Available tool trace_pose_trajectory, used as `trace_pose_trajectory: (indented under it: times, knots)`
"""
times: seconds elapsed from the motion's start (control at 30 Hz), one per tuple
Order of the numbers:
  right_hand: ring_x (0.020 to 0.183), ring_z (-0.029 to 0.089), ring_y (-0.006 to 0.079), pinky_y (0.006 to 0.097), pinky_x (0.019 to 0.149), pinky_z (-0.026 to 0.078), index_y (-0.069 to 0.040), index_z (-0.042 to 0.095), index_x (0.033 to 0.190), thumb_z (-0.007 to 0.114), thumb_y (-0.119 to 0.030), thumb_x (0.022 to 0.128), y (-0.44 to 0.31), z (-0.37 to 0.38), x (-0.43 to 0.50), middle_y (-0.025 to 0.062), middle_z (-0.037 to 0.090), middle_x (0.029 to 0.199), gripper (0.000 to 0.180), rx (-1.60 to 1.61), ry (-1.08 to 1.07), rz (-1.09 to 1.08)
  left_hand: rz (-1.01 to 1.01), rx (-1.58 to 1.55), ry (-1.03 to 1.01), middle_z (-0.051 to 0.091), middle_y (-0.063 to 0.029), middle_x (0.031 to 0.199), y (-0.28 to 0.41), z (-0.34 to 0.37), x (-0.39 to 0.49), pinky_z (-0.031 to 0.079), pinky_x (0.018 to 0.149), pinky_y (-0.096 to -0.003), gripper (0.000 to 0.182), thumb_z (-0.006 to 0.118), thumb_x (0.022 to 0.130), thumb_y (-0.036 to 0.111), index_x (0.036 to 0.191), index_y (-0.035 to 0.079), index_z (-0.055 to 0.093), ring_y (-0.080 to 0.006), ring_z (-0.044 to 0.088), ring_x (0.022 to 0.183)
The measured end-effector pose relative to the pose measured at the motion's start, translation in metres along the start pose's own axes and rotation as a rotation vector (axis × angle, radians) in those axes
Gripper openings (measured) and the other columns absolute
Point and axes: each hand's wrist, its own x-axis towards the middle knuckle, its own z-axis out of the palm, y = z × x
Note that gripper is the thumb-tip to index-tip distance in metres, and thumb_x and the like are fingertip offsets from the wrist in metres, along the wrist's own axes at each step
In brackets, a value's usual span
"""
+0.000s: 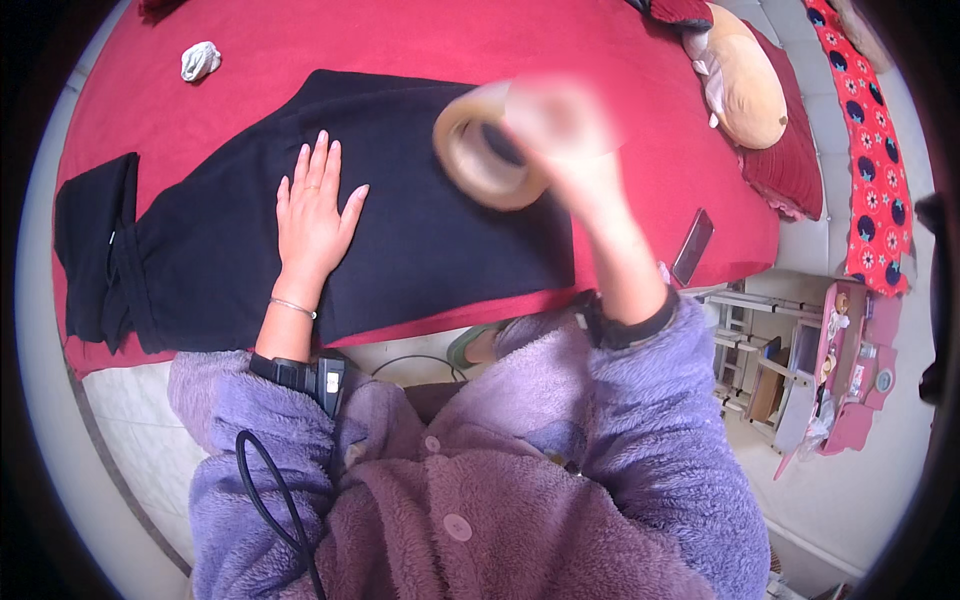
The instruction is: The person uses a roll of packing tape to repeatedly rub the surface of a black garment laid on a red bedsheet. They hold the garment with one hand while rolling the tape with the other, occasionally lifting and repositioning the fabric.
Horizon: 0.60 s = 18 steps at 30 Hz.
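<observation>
My left hand (315,210) lies palm down on a black cloth garment (405,247), thumb spread and fingers extended. The garment is spread across a red bed cover (247,45), with a bunched or folded part at its far left. My right hand (566,142) holds a wide roll of tape (457,142) above the garment's right part. The roll is tilted, so its round hole shows. A blurred patch hides most of my right fingers.
A crumpled white cloth (200,61) lies on the bed at upper left. A dark phone (693,246) rests near the right bed edge. A plush toy (746,82) leans on a red pillow (802,150). At right stand a metal rack (739,345) and a pink shelf unit (844,375).
</observation>
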Motion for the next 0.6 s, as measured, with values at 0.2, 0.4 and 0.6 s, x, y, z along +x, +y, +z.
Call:
trace_pose_trajectory:
  times: [0.2, 0.4, 0.6]
  knots:
    - [0.126, 0.058, 0.0382, 0.0475, 0.104, 0.045, -0.007, 0.061, 0.126, 0.067, -0.033, 0.095, -0.02, 0.052, -0.038, 0.019, 0.058, 0.139, 0.041, -0.526, -0.113, -0.261, -0.01, -0.045, 0.0, 0.031, -0.0051, 0.166, 0.001, -0.002, -0.001, 0.027, 0.119, -0.0524, 0.067, 0.056, 0.099, 0.046, 0.155, 0.012, 0.04, -0.0264, 0.029, 0.152]
    - [0.133, 0.05, 0.0322, 0.0602, 0.112, 0.035, -0.012, 0.067, 0.118, 0.068, -0.03, 0.09, -0.023, 0.086, -0.036, 0.0101, 0.059, 0.137, 0.033, -0.655, -0.167, -0.419, -0.012, -0.043, -0.018, 0.029, -0.0041, 0.167, -0.004, 0.004, -0.001, 0.027, 0.119, -0.0536, 0.059, 0.047, 0.105, 0.039, 0.157, 0.015, 0.037, -0.027, 0.027, 0.153]
    - [0.147, 0.032, 0.0368, 0.0672, 0.113, 0.03, -0.028, 0.05, 0.147, 0.068, -0.04, 0.091, 0.007, 0.058, -0.064, 0.0068, 0.038, 0.159, 0.06, -0.739, -0.275, -0.328, 0.012, 0.029, -0.024, 0.028, -0.0042, 0.167, -0.004, 0.008, -0.003, 0.029, 0.118, -0.0533, 0.057, 0.045, 0.106, 0.037, 0.157, 0.014, 0.037, -0.0266, 0.028, 0.153]
